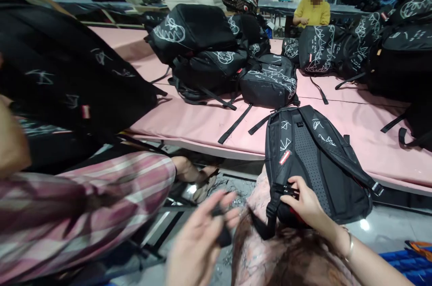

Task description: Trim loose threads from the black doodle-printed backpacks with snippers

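A black backpack (315,164) with white scribbled print leans against the table edge, its padded back and shoulder straps facing me. My right hand (305,205) pinches a black plastic buckle (285,190) at the lower end of its left shoulder strap (285,137), which carries a small red and white label. Lower left, my left hand (202,232) is smeared by motion, with a black webbing strap (222,234) between its curled fingers. More webbing (261,225) hangs under the buckle, close to my lap; whether it is the same piece, I cannot tell.
Several black printed backpacks (270,81) lie on the long pink-covered table (189,119), some stacked, with loose straps trailing. At left a person in plaid shorts (124,187) sits close by, near a large black bag (67,70). A person in yellow (315,15) works behind.
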Demonstrator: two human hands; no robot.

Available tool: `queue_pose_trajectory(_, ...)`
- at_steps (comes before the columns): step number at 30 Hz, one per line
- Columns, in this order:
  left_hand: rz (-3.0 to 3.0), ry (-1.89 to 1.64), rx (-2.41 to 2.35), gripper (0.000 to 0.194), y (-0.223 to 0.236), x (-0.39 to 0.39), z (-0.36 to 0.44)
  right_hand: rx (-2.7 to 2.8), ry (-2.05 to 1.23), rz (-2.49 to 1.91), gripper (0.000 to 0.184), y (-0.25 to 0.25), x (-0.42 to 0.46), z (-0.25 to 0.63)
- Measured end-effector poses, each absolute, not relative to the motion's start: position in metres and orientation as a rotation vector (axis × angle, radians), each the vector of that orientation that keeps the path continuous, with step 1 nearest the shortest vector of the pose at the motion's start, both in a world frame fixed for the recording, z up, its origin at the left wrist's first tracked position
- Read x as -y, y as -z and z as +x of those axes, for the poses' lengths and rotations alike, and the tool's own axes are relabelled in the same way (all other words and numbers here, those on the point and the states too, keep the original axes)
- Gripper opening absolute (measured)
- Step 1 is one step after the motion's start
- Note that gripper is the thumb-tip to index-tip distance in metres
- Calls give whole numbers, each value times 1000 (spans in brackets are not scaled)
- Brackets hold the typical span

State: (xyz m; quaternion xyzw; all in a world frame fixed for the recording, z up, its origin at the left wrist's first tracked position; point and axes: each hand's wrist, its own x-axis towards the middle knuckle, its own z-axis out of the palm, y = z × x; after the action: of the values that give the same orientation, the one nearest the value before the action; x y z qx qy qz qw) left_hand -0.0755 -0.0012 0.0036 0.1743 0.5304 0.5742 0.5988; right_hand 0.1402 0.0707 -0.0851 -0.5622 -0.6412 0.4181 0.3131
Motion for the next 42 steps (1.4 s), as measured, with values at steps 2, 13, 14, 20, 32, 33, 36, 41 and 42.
queue_pose_trajectory(2,359,-1273,-1089,58,5,-9,-57,1693,-1074,-1405,16,77,-63,151)
queue_pose_trajectory(13,374,-1201,-919,55,22,-12,-24,1987,-762,-984,14,53,-50,147)
queue_pose_trajectory(14,383,-1200,-927,55,24,-12,-24,2006,-741,-976,14,53,-52,146)
queue_pose_trajectory(20,386,-1159,-936,57,27,-13,-20,2026,-688,-989,14,54,-58,149)
queue_pose_trajectory(32,411,-1124,-961,58,25,-16,-12,2064,-705,-1013,19,52,-60,150)
queue_pose_trajectory(33,410,-1132,-956,58,25,-16,-13,2036,-729,-1031,20,52,-60,150)
queue_pose_trajectory(36,400,-1149,-867,62,20,-16,-20,1894,-841,-1080,17,55,-60,154)
queue_pose_trajectory(41,354,-1137,-903,48,18,-20,-25,1675,-957,-1147,16,59,-55,165)
queue_pose_trajectory(42,362,-1140,-967,39,20,-21,-24,1671,-951,-1138,16,58,-54,167)
